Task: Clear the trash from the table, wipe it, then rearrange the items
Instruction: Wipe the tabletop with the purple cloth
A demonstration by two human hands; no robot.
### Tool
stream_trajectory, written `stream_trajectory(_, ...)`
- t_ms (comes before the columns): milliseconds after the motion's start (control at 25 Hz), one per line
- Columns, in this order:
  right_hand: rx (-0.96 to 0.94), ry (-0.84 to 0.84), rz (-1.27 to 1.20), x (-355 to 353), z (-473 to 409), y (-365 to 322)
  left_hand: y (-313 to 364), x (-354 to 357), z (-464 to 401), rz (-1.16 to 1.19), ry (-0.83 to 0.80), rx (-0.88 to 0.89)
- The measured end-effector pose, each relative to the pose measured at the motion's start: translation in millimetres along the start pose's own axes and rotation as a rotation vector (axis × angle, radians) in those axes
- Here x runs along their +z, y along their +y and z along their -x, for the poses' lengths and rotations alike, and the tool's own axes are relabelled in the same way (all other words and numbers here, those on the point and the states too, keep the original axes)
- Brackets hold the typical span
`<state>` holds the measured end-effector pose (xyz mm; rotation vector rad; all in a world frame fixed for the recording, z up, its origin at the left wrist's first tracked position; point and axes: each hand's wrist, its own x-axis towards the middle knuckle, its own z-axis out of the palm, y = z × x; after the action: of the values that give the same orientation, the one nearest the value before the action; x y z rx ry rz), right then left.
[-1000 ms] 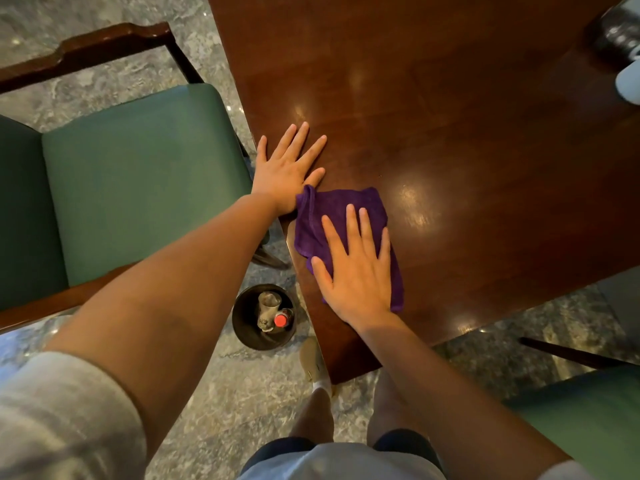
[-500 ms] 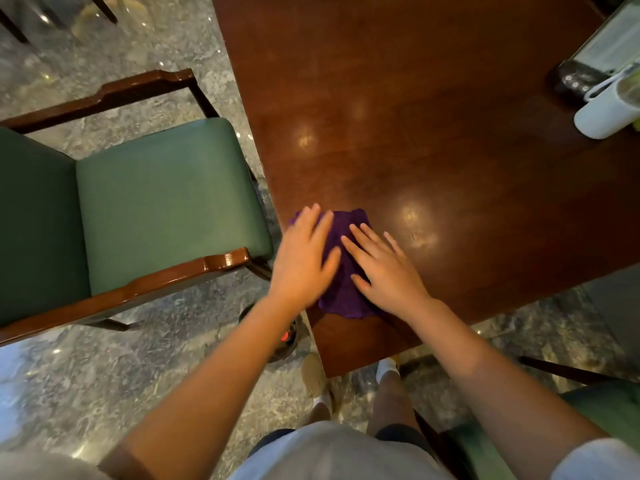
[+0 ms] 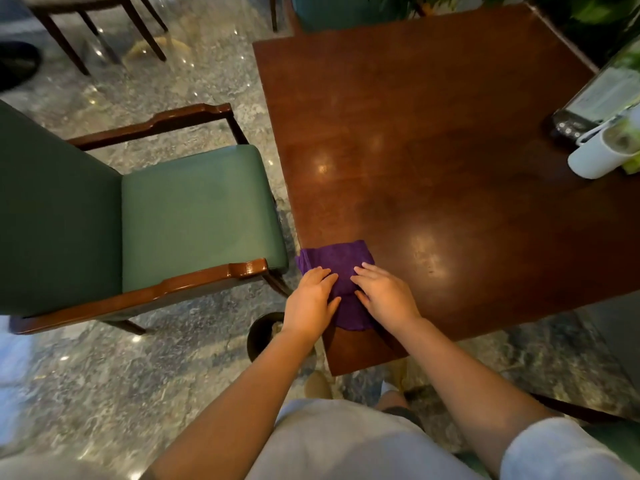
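Purple cloth (image 3: 337, 268) | table (image 3: 433, 150) near corner | both hands (left (image 3: 310, 304), right (image 3: 386, 297)) flat, open on it

- A green-cushioned armchair (image 3: 194, 216) with dark wooden armrests stood just beside the left edge.
- The floor (image 3: 104, 382) was polished grey-green marble with light glints.
- Another chair's dark wooden legs (image 3: 104, 32) stood far left.
- Green foliage (image 3: 595, 15) appeared at the top right corner.
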<state>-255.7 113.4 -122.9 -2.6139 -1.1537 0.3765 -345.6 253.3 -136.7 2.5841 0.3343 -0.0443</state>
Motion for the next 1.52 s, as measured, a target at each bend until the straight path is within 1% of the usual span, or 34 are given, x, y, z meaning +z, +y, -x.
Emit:
stream_trajectory(200,-0.053,0.115,-0.037,-22,-13,1,9,-20,-9,0.101,0.097,-0.044)
stream_trajectory(360,-0.129,0.169,-0.059,-55,-50,13,23,-47,-43,0.114,0.178,-0.067)
stream_trajectory(520,-0.268,0.192,-0.105,-99,-99,32,43,-80,-88,0.13,0.276,-0.103)
stream_trajectory(720,-0.453,0.217,-0.111,-149,-163,48,59,-117,-138,0.075,0.385,-0.156)
stream_trajectory(840,-0.545,0.266,-0.09,-166,-200,51,57,-134,-166,0.026,0.424,-0.194)
stream_trajectory(960,-0.568,0.261,-0.065,-168,-235,54,44,-143,-196,-0.037,0.394,-0.212)
stream_trajectory(1160,-0.522,0.241,-0.029,-141,-277,64,13,-129,-240,-0.125,0.299,-0.246)
stream_trajectory(1320,-0.467,0.117,0.018,-109,-283,76,-3,-97,-251,-0.154,0.207,-0.26)
stream_trajectory(1440,-0.474,0.048,0.071,-95,-283,83,-8,-80,-252,-0.14,0.191,-0.272)
stream_trajectory(1520,-0.476,-0.006,0.135,-90,-282,86,-11,-74,-249,-0.146,0.139,-0.293)
